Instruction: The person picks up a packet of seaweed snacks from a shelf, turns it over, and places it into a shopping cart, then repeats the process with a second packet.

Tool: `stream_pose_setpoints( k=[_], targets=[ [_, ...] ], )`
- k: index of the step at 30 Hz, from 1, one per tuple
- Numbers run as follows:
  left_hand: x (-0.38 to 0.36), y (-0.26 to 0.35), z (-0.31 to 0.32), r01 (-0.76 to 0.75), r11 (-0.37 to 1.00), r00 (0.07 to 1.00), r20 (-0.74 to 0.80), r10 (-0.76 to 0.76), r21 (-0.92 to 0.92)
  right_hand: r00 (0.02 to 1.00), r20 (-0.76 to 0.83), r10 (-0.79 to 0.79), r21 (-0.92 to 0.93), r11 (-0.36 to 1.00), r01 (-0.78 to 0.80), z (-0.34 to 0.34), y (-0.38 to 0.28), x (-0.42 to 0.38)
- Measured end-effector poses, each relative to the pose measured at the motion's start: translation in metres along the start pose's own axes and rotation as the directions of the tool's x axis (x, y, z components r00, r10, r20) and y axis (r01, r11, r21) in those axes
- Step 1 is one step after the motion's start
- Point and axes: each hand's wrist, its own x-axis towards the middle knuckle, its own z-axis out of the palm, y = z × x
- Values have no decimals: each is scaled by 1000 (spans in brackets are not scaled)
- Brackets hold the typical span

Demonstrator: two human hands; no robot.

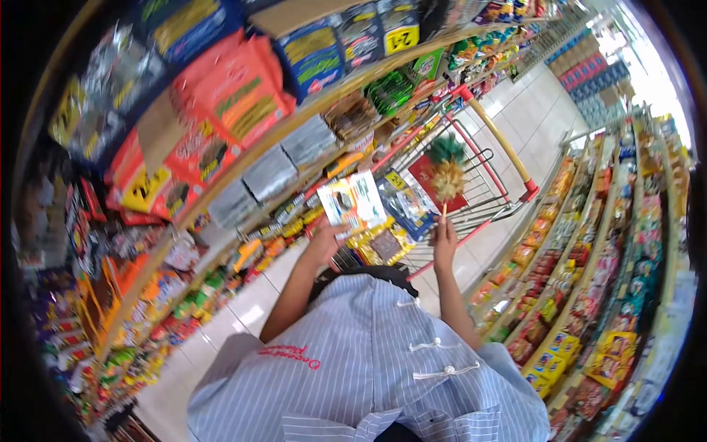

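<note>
My left hand (pixel 324 241) is closed on the lower left edge of a white packet (pixel 352 202) with orange and green print. My right hand (pixel 445 239) grips the thin handle of a feather duster (pixel 448 177), whose tan and green head points away from me over the cart. Below and between my hands, a yellow packet (pixel 383 244) with a dark middle and a blue packet (pixel 406 205) lie in the shopping cart (pixel 482 217). A red flat thing (pixel 423 173) shows behind the duster.
On the left, a long shelf (pixel 280 147) holds red packets (pixel 236 96), blue packets (pixel 313 59) and silver packs. Curved shelves (pixel 582 265) of small colourful snack packs stand on the right. Stacked packs (pixel 589 77) are at the far end of the tiled floor (pixel 534 96).
</note>
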Motion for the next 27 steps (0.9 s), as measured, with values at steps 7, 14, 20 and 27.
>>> stream_pose_setpoints(
  k=[7,14,20,27],
  targets=[
    [-7,8,12,-77,974,962,239,128,-212,808,522,-272,-473,696,540,37,-97,-77],
    [-26,30,21,-154,966,959,202,196,-206,927,253,-277,-508,778,371,41,-97,-41],
    [-28,25,2,-78,887,949,239,206,-454,669,678,-304,-542,409,734,57,-110,-80],
    [-40,17,21,-137,980,974,159,159,-144,921,339,190,30,977,-212,67,-91,-40]
  ],
)
